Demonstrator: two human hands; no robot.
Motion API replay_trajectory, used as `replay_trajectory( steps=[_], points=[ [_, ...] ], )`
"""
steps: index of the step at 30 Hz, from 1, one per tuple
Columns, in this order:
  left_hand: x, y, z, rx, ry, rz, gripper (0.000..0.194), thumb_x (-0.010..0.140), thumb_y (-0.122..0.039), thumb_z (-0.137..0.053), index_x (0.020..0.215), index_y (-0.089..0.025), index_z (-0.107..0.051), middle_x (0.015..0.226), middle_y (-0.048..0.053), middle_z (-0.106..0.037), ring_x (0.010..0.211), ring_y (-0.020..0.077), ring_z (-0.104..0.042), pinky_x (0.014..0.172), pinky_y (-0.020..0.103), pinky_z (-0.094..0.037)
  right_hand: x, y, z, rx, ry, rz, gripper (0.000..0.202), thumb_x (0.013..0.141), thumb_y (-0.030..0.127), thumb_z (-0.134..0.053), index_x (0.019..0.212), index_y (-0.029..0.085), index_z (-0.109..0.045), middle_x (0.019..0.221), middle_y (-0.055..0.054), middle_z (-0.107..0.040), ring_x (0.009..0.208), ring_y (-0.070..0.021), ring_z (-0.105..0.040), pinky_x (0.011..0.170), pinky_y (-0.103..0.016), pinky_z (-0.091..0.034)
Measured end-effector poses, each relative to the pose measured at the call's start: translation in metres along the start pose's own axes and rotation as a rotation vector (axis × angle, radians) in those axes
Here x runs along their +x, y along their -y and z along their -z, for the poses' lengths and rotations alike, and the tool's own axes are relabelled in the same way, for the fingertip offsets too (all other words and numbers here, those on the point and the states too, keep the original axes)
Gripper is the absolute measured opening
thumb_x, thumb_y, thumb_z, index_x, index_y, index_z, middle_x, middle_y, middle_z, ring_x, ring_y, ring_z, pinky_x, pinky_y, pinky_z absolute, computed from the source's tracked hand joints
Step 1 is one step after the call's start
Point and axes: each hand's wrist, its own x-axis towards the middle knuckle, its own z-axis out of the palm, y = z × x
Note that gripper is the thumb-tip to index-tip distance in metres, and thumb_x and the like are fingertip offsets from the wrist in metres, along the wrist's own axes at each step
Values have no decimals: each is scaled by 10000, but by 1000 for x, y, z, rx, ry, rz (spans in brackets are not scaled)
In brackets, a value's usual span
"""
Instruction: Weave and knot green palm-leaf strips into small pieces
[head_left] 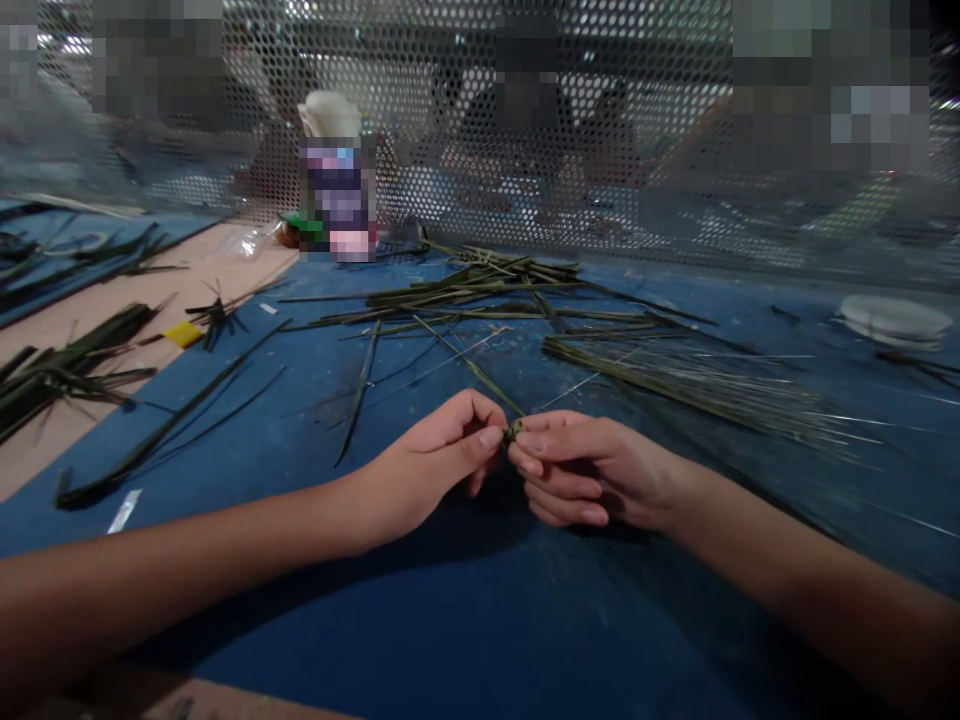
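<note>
A small knotted piece of green leaf strip (513,431) is pinched between my two hands above the blue table mat (420,620). From it a thin strip (472,368) runs up and to the left. My left hand (457,445) grips the piece's left side with thumb and index finger. On its right side, the thumb and fingertips of my right hand (574,465) close on it. The other fingers of both hands are curled.
Long green strips (472,285) lie in a pile at the back, with a bundle of fine wires (712,390) at the right. More leaves (82,365) lie at the left. A white container (892,318), a bottle (337,190) and a perforated metal screen (435,150) stand behind.
</note>
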Motion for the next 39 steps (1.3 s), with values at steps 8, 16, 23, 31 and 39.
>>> replay_trajectory(
  steps=[8, 16, 23, 31, 39],
  points=[
    [2, 1, 3, -46, 32, 54, 168, 932, -323, -455, 883, -163, -448, 688, -42, -443, 575, 72, -391, 553, 225, -330, -2, -1, -5, -33, -136, 7, 163, 862, 203, -533, 714, 141, -561, 363, 99, -339, 296, -51, -335, 401, -196, -289],
    [1, -1, 7, 98, 108, 86, 229, 907, -397, -482, 888, -170, -456, 703, -47, -408, 608, 84, -357, 541, 225, -291, -4, -2, 9, -17, -29, -54, 155, 835, 188, -525, 693, 135, -557, 370, 97, -318, 302, -58, -351, 400, -202, -287],
    [-6, -14, 6, 234, 208, 56, 217, 944, -379, -405, 879, -176, -440, 721, -41, -381, 654, 97, -340, 586, 236, -308, -5, 1, 6, -22, 18, -155, 160, 819, 220, -557, 683, 137, -575, 342, 106, -319, 277, -60, -345, 384, -192, -297],
    [-11, -19, 3, 644, 185, -235, 71, 948, -242, -388, 997, -198, -414, 855, 18, -582, 758, 127, -557, 683, 256, -429, -4, -8, 10, 84, 176, -187, 139, 836, 236, -569, 739, 144, -607, 342, 94, -396, 267, -75, -380, 366, -185, -344],
    [-8, -16, 5, 711, 198, -347, 136, 944, -173, -413, 1064, -200, -472, 1088, 67, -639, 981, 138, -613, 801, 240, -465, -3, -13, 11, 112, 235, -116, 154, 888, 210, -529, 784, 132, -611, 357, 94, -398, 287, -68, -397, 385, -177, -361]
  ],
)
